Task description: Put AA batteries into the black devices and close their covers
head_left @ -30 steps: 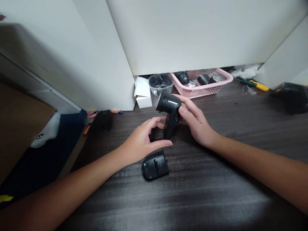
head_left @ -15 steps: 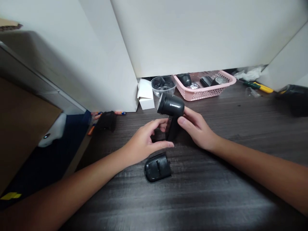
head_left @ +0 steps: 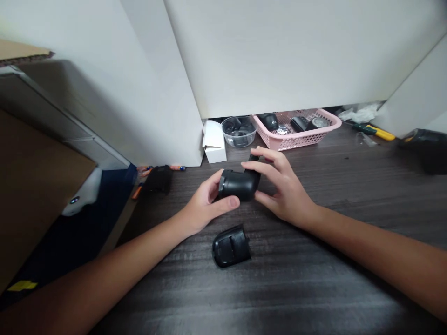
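Two hands on unit: L hand (head_left: 206,202) pinching barrel end of black handheld appliance (head_left: 239,184) between thumb and fingers, R hand (head_left: 284,186) fingers curved around its rear, unit between both palms, black plastic cover (head_left: 231,246) apart on dark wood desk (head_left: 314,284).

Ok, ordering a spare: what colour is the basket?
Pink basket, best seen in the head view.
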Demonstrator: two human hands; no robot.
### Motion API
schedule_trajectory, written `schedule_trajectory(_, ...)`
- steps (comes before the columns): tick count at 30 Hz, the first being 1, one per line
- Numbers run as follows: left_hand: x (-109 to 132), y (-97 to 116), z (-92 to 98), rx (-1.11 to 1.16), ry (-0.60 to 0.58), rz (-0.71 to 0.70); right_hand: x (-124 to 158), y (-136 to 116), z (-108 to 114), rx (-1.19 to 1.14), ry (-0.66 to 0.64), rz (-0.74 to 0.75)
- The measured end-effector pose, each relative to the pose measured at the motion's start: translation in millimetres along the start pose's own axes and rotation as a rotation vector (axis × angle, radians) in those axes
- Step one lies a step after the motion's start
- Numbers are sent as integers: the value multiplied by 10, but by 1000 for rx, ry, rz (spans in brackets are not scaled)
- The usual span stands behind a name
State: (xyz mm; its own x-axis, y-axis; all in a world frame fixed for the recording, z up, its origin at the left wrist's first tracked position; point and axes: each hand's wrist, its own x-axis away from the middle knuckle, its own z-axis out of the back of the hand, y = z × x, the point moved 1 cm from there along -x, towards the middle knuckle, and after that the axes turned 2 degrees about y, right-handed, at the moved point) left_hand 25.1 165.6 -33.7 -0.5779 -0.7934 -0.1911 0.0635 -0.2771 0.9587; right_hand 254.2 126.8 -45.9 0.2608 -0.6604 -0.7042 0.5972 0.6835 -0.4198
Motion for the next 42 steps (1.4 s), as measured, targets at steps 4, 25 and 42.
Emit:
schedule_trajectory(4, -1, 84, 2, -53, 41, 19, -1, -10, -10, 57, 30, -6)
schedule_trajectory(25, -6, -31, -52, -61, 66, -53, 14, 85, 21, -391, -120, -324)
schedule_trajectory(42, 9, -49, -88, -67, 67, -23, -32, -38, 4, -360, -24, -176)
